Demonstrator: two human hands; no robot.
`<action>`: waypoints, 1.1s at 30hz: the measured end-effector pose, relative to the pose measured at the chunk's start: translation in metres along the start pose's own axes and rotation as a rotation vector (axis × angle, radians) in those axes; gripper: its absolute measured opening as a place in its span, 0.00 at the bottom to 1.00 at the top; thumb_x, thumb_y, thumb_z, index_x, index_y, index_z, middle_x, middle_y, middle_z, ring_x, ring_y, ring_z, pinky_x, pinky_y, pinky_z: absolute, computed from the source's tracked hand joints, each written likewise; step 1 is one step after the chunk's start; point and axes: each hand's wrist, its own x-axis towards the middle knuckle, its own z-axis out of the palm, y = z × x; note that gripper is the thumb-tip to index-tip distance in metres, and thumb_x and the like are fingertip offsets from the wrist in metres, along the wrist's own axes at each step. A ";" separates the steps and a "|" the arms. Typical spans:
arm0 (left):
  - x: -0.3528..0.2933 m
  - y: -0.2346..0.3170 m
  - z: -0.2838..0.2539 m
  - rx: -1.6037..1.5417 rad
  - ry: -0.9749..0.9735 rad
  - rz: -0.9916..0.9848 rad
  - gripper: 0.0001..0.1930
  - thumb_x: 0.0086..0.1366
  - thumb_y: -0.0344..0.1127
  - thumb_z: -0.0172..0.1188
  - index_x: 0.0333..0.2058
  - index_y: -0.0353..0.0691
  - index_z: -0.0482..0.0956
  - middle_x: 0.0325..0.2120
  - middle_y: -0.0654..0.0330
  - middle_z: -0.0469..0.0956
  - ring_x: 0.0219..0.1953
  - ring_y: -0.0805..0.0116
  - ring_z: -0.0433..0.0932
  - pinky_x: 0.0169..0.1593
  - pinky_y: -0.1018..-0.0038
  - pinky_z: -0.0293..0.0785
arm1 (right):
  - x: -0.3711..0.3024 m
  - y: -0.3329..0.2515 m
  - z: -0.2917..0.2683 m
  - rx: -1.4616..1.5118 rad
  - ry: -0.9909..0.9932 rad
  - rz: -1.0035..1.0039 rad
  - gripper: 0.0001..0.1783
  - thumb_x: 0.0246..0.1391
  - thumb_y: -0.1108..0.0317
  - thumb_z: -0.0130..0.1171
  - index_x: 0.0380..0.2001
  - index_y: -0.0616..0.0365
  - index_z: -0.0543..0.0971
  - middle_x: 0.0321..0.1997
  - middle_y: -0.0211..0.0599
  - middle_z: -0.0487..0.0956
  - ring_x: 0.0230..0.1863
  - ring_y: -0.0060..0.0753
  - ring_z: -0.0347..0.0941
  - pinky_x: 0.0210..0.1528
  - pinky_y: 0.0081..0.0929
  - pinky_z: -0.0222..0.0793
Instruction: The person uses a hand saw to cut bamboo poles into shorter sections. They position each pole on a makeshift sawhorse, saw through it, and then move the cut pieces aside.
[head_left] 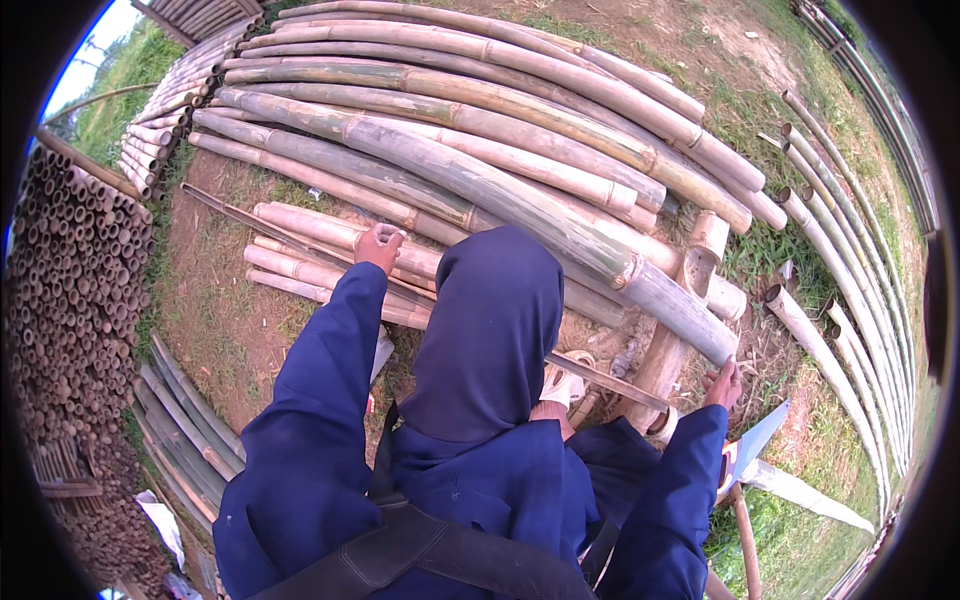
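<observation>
The left hand (380, 246), fingers curled, is at a pale bamboo pole (310, 226) — any grip unclear. The half-curled right hand (722, 384) touches the thick bamboo pole (480, 188) at its cut end, apparently ungripped; the shaft runs forward-left, beyond the left hand.

Left hand (378, 247) by pale bamboo poles (305, 226), right hand (722, 385) at a thick pole end (708, 337)
</observation>
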 end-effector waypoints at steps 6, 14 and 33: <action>0.007 0.031 0.059 -0.262 -0.024 -0.092 0.23 0.64 0.46 0.68 0.50 0.35 0.79 0.39 0.55 0.84 0.33 0.71 0.82 0.32 0.76 0.76 | 0.027 0.020 -0.014 0.061 0.015 0.029 0.38 0.64 0.42 0.60 0.59 0.69 0.75 0.55 0.45 0.79 0.38 0.37 0.79 0.32 0.29 0.78; 0.070 0.029 0.101 -0.526 0.004 -0.228 0.39 0.58 0.60 0.69 0.60 0.38 0.76 0.55 0.53 0.79 0.53 0.58 0.78 0.44 0.61 0.77 | 0.025 -0.004 0.004 -0.002 0.051 0.014 0.21 0.62 0.55 0.67 0.39 0.68 0.83 0.18 0.31 0.72 0.14 0.21 0.62 0.17 0.21 0.57; 0.051 0.050 0.047 -0.267 0.043 0.267 0.31 0.65 0.28 0.60 0.68 0.36 0.67 0.61 0.44 0.74 0.56 0.60 0.77 0.60 0.66 0.73 | 0.059 -0.257 0.254 -0.210 -0.377 -0.004 0.16 0.60 0.60 0.67 0.31 0.66 0.81 0.21 0.34 0.74 0.18 0.27 0.68 0.17 0.31 0.59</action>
